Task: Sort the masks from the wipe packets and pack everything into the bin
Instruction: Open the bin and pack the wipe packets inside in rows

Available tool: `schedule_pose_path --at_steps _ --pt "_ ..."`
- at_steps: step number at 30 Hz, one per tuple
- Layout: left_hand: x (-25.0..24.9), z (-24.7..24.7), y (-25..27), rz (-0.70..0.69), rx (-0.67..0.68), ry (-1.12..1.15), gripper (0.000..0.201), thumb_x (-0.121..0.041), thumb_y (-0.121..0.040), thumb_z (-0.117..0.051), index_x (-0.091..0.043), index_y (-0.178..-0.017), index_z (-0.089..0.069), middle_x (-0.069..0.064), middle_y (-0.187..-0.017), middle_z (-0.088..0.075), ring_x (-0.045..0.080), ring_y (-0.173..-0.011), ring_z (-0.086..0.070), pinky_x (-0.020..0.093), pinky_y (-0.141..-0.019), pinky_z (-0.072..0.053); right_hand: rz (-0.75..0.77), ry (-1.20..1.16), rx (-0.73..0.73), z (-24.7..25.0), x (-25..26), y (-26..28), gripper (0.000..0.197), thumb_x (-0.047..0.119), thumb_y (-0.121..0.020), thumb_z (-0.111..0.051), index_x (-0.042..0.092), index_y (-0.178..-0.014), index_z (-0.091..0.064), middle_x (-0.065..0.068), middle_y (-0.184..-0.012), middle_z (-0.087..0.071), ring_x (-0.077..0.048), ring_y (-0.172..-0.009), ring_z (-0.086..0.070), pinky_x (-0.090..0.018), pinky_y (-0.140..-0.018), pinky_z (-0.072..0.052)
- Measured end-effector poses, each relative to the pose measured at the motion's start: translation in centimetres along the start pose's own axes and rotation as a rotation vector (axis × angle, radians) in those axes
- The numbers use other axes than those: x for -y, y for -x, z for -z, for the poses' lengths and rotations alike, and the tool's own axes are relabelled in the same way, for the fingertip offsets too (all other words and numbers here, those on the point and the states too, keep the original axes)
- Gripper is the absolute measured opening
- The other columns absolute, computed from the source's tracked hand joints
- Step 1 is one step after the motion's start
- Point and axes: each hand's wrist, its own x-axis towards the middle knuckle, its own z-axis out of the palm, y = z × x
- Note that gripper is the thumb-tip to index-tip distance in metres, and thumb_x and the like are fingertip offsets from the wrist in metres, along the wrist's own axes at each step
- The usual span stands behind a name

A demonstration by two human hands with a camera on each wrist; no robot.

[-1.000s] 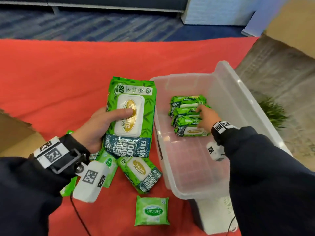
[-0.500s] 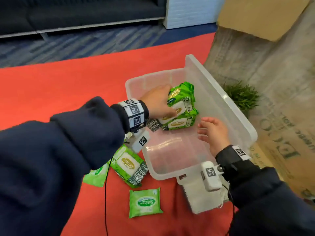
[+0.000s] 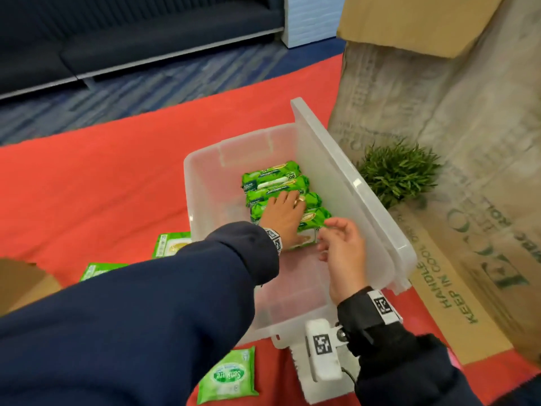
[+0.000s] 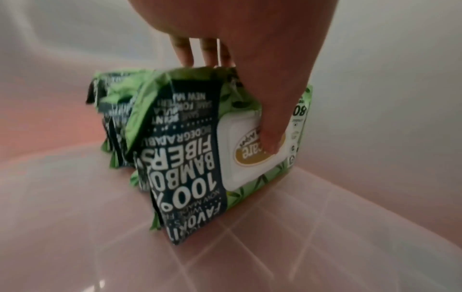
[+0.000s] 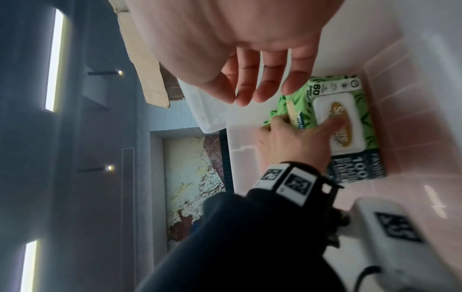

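Observation:
A clear plastic bin [image 3: 202, 183] stands on the red cloth. Several green wipe packets [image 3: 272, 174] stand on edge in a row against its right wall. My left hand [image 3: 282, 218] grips the nearest wipe packet [image 3: 314, 218] from above. Its fingers lie over the top edge and the thumb [image 4: 272, 134] presses on the white flap of the packet [image 4: 190, 158], which stands on the bin floor. My right hand [image 3: 342, 244] hovers inside the bin by the packet's right end, fingers loosely curled and holding nothing. From the right wrist, my right hand [image 5: 250, 79] shows above that packet [image 5: 350, 94].
The bin's lid [image 3: 351, 183] leans along its right rim. A small flat wipe packet [image 3: 227, 376] lies on the cloth in front, and two more packets [image 3: 171, 244] [image 3: 96, 269] lie left of the bin. A green plant [image 3: 398, 171] and burlap-covered boxes [image 3: 468, 142] stand at the right.
My left hand has carried the large wipe packet from the cloth into the bin and stood it at the near end of the row. My right hand has drawn back from the row.

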Motion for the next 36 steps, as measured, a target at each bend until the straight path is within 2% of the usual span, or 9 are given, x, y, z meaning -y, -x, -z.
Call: schedule_pose_path --at_steps 4,7,11,16,19,23,29,33,36 --pt "0.0 -2.4 0.0 0.124 -0.101 0.079 0.098 -0.069 -0.067 -0.072 -0.025 -0.147 -0.037 0.005 -0.144 -0.046 0.030 -0.129 -0.045 0.046 -0.103 -0.039 -0.030 -0.021 0.043 0.2 -0.5 -0.5 0.025 -0.007 -0.092 -0.059 0.017 -0.096 -0.061 0.004 -0.069 -0.058 -0.010 -0.055 -0.049 -0.025 -0.056 -0.040" --pt "-0.1 -3.4 0.1 0.170 -0.101 0.085 0.111 -0.065 -0.073 -0.068 -0.015 -0.160 -0.020 0.009 -0.154 -0.039 0.029 -0.138 -0.039 0.047 -0.112 -0.035 -0.054 -0.001 0.105 0.3 -0.8 -0.7 0.021 -0.004 -0.092 -0.061 0.016 -0.097 -0.062 -0.005 -0.078 -0.059 -0.013 -0.063 -0.052 -0.024 -0.060 -0.043" --pt "-0.6 -3.8 -0.1 0.219 -0.008 0.045 0.104 -0.052 -0.085 -0.056 -0.005 -0.162 -0.004 0.013 -0.170 -0.008 0.029 -0.156 -0.012 0.050 -0.125 -0.015 -0.046 0.018 0.147 0.4 -0.8 -0.6 0.020 -0.003 -0.093 -0.062 0.017 -0.097 -0.063 -0.007 -0.081 -0.059 -0.015 -0.069 -0.053 -0.017 -0.057 -0.045" --pt "-0.8 -3.0 -0.5 0.211 0.066 0.045 0.102 -0.044 -0.089 -0.059 -0.006 -0.162 0.000 0.012 -0.171 -0.002 0.030 -0.158 -0.006 0.052 -0.126 -0.013 -0.025 0.078 0.193 0.2 -0.6 -0.3 0.017 -0.003 -0.093 -0.062 0.013 -0.097 -0.063 -0.007 -0.082 -0.060 -0.014 -0.069 -0.053 -0.015 -0.057 -0.045" --pt "-0.7 -1.4 -0.8 0.215 0.110 0.108 0.099 -0.035 -0.088 -0.065 -0.005 -0.162 -0.007 0.014 -0.170 -0.009 0.031 -0.156 -0.013 0.051 -0.125 -0.020 -0.004 0.124 0.203 -0.1 -0.7 -0.1 0.015 -0.002 -0.092 -0.063 0.012 -0.096 -0.063 -0.009 -0.083 -0.061 -0.014 -0.065 -0.053 -0.013 -0.056 -0.044" --pt "1.1 3.8 0.0 0.202 0.151 0.375 0.085 -0.027 -0.080 -0.080 -0.006 -0.152 -0.039 0.014 -0.162 -0.033 0.032 -0.145 -0.041 0.041 -0.115 -0.040 0.032 0.148 0.217 0.0 -0.6 0.1 0.010 0.001 -0.094 -0.063 0.010 -0.096 -0.063 -0.010 -0.082 -0.062 -0.012 -0.062 -0.053 -0.013 -0.054 -0.044" --pt "7.6 12.2 10.7 0.194 0.035 1.008 0.040 -0.001 -0.091 -0.071 -0.009 -0.130 -0.065 0.010 -0.122 -0.071 0.016 -0.110 -0.067 0.028 -0.102 -0.052 0.148 0.266 0.300 -0.2 -0.8 0.8 0.019 -0.002 -0.090 -0.065 0.017 -0.089 -0.063 -0.006 -0.078 -0.063 -0.011 -0.064 -0.055 -0.019 -0.061 -0.046" --pt "13.2 12.6 20.6 0.337 -0.038 1.041 0.029 0.003 -0.092 -0.069 -0.006 -0.120 -0.070 0.011 -0.109 -0.075 0.016 -0.101 -0.070 0.026 -0.094 -0.056 0.228 0.402 0.425 -1.1 -0.5 2.7 0.025 0.002 -0.089 -0.070 0.025 -0.084 -0.066 0.000 -0.079 -0.065 -0.016 -0.072 -0.057 -0.034 -0.072 -0.047" --pt "18.1 10.5 27.4 0.472 -0.010 0.857 0.023 -0.008 -0.091 -0.073 -0.015 -0.113 -0.074 0.004 -0.103 -0.077 0.021 -0.101 -0.072 0.029 -0.089 -0.055 0.288 0.417 0.580 -3.6 0.0 6.2 0.022 -0.001 -0.091 -0.069 0.020 -0.086 -0.065 -0.003 -0.080 -0.065 -0.016 -0.074 -0.058 -0.033 -0.071 -0.048"
